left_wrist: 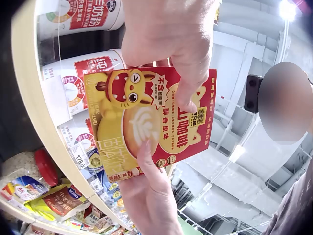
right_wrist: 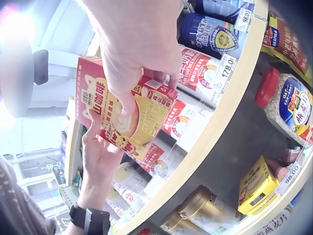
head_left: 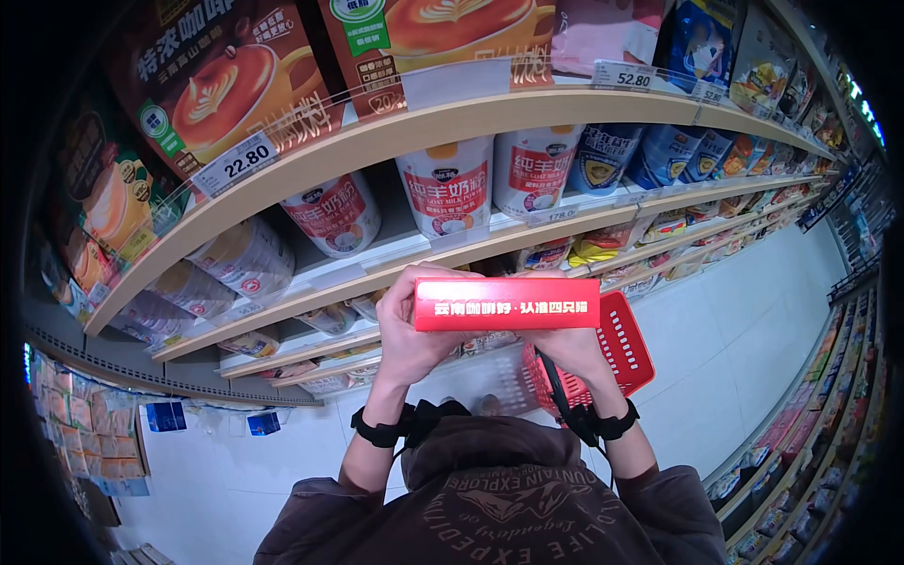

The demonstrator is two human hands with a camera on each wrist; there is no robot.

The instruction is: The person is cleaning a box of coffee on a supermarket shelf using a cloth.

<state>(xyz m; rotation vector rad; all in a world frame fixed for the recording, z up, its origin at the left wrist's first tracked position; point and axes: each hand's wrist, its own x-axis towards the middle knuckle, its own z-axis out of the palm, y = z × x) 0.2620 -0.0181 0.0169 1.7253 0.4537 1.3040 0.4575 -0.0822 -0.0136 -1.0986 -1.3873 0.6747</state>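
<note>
A red and yellow coffee box (head_left: 507, 304) is held in front of the chest by both hands, its narrow red side facing the head camera. My left hand (head_left: 410, 325) grips one end, with its thumb lying on the printed face in the left wrist view. The other end is in my right hand (head_left: 571, 347), whose thumb presses the same face beside the cup picture. That face of the coffee box (left_wrist: 142, 122) carries a yellow cartoon cat and a latte cup. In the right wrist view, fingers of the right hand (right_wrist: 139, 49) wrap behind the box.
Shelves curve ahead, with goat milk powder cans (head_left: 444, 188) and large coffee packs (head_left: 221, 80) above them. A red shopping basket (head_left: 626, 344) stands low on the right. An oat jar (right_wrist: 291, 105) and a yellow box (right_wrist: 258, 186) sit on a lower shelf.
</note>
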